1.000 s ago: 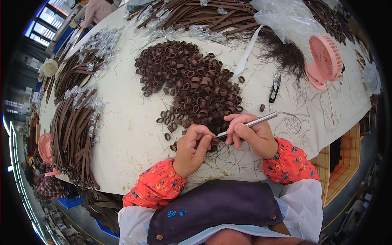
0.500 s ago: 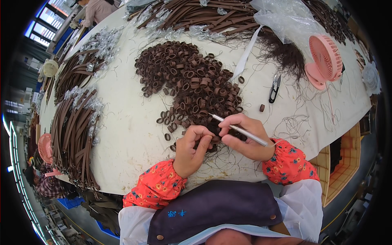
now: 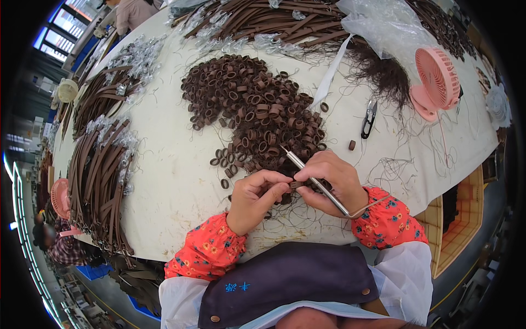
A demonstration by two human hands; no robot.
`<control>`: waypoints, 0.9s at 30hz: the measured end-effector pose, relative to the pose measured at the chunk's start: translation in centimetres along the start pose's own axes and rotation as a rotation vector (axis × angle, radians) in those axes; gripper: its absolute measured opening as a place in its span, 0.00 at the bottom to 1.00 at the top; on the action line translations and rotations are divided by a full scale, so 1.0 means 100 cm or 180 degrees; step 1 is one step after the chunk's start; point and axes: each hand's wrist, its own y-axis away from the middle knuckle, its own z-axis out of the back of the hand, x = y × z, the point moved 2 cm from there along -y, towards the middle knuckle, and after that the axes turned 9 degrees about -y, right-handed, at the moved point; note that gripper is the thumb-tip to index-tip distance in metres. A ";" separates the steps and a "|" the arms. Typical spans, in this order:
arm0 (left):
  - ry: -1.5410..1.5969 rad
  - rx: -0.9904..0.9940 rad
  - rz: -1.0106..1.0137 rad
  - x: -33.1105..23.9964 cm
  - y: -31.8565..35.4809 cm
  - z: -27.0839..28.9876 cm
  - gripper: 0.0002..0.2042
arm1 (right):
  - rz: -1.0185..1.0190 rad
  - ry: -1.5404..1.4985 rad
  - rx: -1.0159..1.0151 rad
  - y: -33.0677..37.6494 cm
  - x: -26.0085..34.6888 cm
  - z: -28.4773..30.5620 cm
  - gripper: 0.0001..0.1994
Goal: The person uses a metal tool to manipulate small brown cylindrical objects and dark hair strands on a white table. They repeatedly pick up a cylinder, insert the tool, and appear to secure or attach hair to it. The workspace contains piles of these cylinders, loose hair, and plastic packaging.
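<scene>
L hand & R hand both pinch one small brown loop at table's near edge, R w/ metal tool too—best keep grip snug, tool steady.

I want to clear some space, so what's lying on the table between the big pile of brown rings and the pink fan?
In the head view, between the pile of brown rings and the pink fan lie a white strip, small black snips and loose dark threads.

Pink desk fan at right edge of white table; black snips just left of it; clear plastic bag behind; brown strap bundles along left edge.
</scene>
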 end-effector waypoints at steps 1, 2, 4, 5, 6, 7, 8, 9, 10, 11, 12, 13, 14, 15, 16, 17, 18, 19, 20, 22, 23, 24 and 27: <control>-0.0119 0.0030 -0.0018 0.001 0.000 0.003 0.12 | -0.0023 -0.0028 0.0021 0.001 0.001 0.000 0.18; -0.0239 0.0059 -0.0036 0.002 0.000 0.004 0.11 | -0.0045 -0.0057 0.0041 0.001 0.001 0.000 0.17; 0.0271 -0.0067 -0.0028 -0.001 -0.002 -0.001 0.10 | -0.0024 -0.0060 -0.0001 0.001 0.001 -0.001 0.17; 0.0524 -0.0137 -0.0023 -0.003 -0.003 -0.005 0.09 | -0.0009 -0.0068 -0.0020 0.001 0.000 -0.001 0.17; 0.0733 -0.0169 -0.0006 -0.007 -0.003 -0.009 0.09 | -0.0026 -0.0116 -0.0087 0.001 -0.001 -0.002 0.17; 0.0943 -0.0202 0.0010 -0.011 -0.003 -0.013 0.09 | -0.0043 -0.0165 -0.0155 0.002 -0.001 -0.004 0.17; 0.1155 -0.0225 0.0026 -0.014 -0.003 -0.016 0.08 | -0.0064 -0.0206 -0.0227 0.004 -0.001 -0.005 0.16; 0.1125 -0.0187 0.0037 -0.013 -0.002 -0.017 0.08 | -0.0284 -0.0369 -0.0241 0.006 -0.002 -0.005 0.16; 0.1094 -0.0150 0.0047 -0.012 -0.002 -0.018 0.08 | -0.0503 -0.0534 -0.0255 0.009 -0.002 -0.006 0.15; 0.1065 -0.0107 0.0058 -0.011 -0.001 -0.018 0.08 | -0.0724 -0.0693 -0.0271 0.011 -0.002 -0.007 0.14; 0.0909 -0.0206 0.0104 -0.011 0.000 -0.018 0.08 | -0.0883 -0.0920 -0.0306 0.013 -0.003 -0.008 0.14; 0.0753 -0.0303 0.0150 -0.011 0.001 -0.016 0.07 | -0.1041 -0.1146 -0.0342 0.015 -0.004 -0.010 0.13; 0.0592 -0.0410 0.0194 -0.010 0.003 -0.016 0.07 | -0.1194 -0.1379 -0.0372 0.017 -0.006 -0.012 0.13; 0.0511 -0.0505 0.0133 -0.009 0.005 -0.016 0.07 | -0.1248 -0.1588 -0.0389 0.018 -0.007 -0.014 0.12; 0.0431 -0.0599 0.0072 -0.008 0.007 -0.016 0.06 | -0.1302 -0.1797 -0.0405 0.018 -0.008 -0.017 0.12; 0.0348 -0.0693 0.0011 -0.007 0.008 -0.016 0.06 | -0.1355 -0.2009 -0.0422 0.019 -0.008 -0.019 0.12; 0.0332 -0.0720 -0.0005 -0.008 0.007 -0.016 0.06 | -0.1342 -0.2015 -0.0419 0.019 -0.009 -0.020 0.12; 0.0318 -0.0747 -0.0020 -0.009 0.007 -0.016 0.06 | -0.1329 -0.2022 -0.0417 0.019 -0.010 -0.020 0.12; 0.0304 -0.0774 -0.0034 -0.009 0.007 -0.016 0.06 | -0.1319 -0.2028 -0.0413 0.020 -0.010 -0.021 0.12; 0.0281 -0.0721 -0.0070 -0.009 0.007 -0.015 0.05 | -0.1345 -0.2027 -0.0395 0.020 -0.009 -0.020 0.13; 0.0274 -0.0692 -0.0088 -0.010 0.006 -0.014 0.05 | -0.1361 -0.2023 -0.0386 0.020 -0.008 -0.019 0.13; 0.0231 -0.0677 -0.0099 -0.010 0.006 -0.014 0.04 | -0.1352 -0.1888 -0.0345 0.020 -0.008 -0.018 0.12; 0.0102 -0.0665 -0.0119 -0.010 0.004 -0.012 0.05 | -0.1368 -0.1552 -0.0269 0.020 -0.008 -0.015 0.10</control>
